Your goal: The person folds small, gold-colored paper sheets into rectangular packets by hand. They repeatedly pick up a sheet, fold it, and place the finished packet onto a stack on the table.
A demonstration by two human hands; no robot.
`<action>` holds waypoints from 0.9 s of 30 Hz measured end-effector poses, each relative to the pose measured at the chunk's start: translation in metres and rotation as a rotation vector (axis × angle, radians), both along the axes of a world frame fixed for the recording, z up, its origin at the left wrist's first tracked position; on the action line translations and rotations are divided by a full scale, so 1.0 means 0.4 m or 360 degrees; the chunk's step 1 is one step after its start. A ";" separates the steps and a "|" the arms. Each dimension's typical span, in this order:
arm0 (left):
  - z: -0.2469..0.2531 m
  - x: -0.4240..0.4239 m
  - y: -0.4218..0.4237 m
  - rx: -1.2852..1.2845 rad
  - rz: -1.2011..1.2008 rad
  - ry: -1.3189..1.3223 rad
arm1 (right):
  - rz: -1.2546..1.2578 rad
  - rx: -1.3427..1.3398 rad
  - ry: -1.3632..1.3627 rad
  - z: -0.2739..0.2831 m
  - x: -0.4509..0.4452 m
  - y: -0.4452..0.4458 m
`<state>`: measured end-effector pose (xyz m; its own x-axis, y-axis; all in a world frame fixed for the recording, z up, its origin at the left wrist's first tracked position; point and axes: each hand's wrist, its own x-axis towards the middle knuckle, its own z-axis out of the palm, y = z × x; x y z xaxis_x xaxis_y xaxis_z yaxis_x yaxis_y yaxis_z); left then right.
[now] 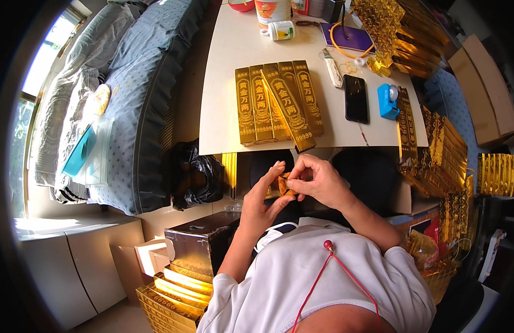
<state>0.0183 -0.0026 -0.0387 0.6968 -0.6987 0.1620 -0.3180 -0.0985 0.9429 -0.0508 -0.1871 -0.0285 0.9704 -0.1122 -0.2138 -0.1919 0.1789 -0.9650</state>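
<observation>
Both hands are raised over the lap, just below the table's front edge. A small folded piece, orange-gold with dark edges [283, 185], is between them. My left hand [263, 192] holds it from the left, between thumb and fingers. My right hand [319, 181] pinches its right side with thumb and forefinger. Its underside is hidden by the fingers. Beyond the hands, a row of long gold printed cardboard boxes [245, 108] lies on the white table [219, 83]. One more gold box [288, 110] rests slantwise on top of the row, its near end reaching the table edge.
A black phone [356, 100], a blue tape dispenser [389, 101] and a white-handled tool [332, 68] lie on the table's right. Stacked gold boxes [444, 154] stand at the right, with more [169, 304] at lower left beside a dark carton [202, 237]. A black plastic bag [197, 177] hangs left.
</observation>
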 end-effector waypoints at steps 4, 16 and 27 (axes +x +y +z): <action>0.001 -0.004 0.000 0.0013 -0.0006 -0.0031 | 0.0034 0.0049 0.0029 -0.004 0.001 -0.010; 0.000 -0.006 0.000 0.0016 -0.0005 -0.0059 | 0.0080 0.0056 0.0023 0.002 -0.004 -0.015; -0.004 -0.003 0.000 -0.0017 0.0008 -0.0062 | 0.0100 0.0021 -0.0013 0.004 -0.001 -0.016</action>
